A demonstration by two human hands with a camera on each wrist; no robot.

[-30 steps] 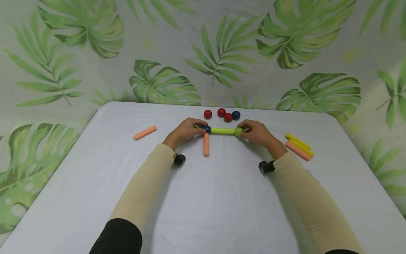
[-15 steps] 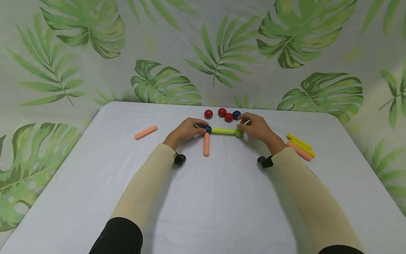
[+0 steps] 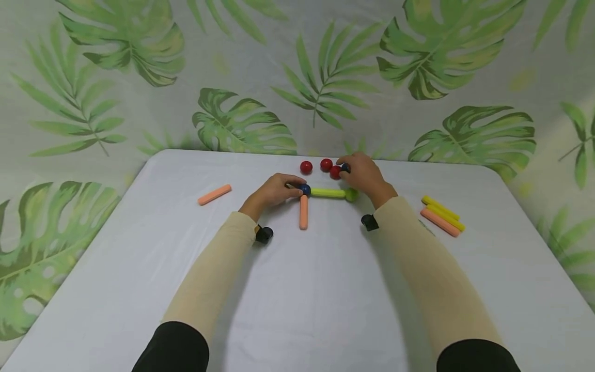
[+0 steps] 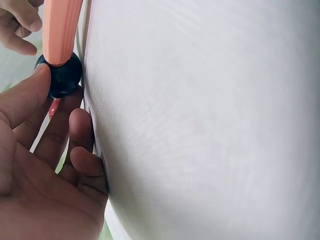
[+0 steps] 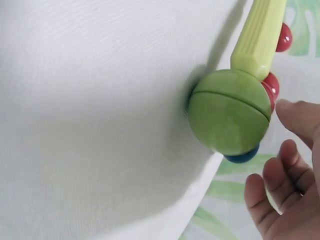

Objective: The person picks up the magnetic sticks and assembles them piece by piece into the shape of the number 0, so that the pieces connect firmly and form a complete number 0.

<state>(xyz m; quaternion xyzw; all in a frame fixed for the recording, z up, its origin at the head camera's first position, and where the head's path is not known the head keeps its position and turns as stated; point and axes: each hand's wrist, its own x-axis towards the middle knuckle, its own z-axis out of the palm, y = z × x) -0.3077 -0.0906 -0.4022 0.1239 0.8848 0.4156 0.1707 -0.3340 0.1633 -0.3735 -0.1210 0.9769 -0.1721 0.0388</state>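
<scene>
My left hand point(image 3: 277, 189) pinches a blue ball point(image 4: 67, 77) between thumb and fingers. An orange stick point(image 3: 303, 213) runs from that ball toward me, and a lime-green stick point(image 3: 328, 192) runs right to a green ball point(image 5: 229, 112). My right hand point(image 3: 364, 173) reaches past the green ball, thumb and fingers either side of a second blue ball point(image 3: 346, 168). In the right wrist view a gap shows between its fingertips and this ball, which is partly hidden behind the green one.
Several red balls point(image 3: 326, 165) lie near the table's back edge, one close beside the second blue ball. A loose orange stick point(image 3: 214, 195) lies left. Two yellow sticks point(image 3: 441, 207) and another orange stick point(image 3: 439, 222) lie right on the white table point(image 3: 297, 294).
My right hand has let go of the green ball and moved back and left to the second blue ball. The left hand stays at its blue ball.
</scene>
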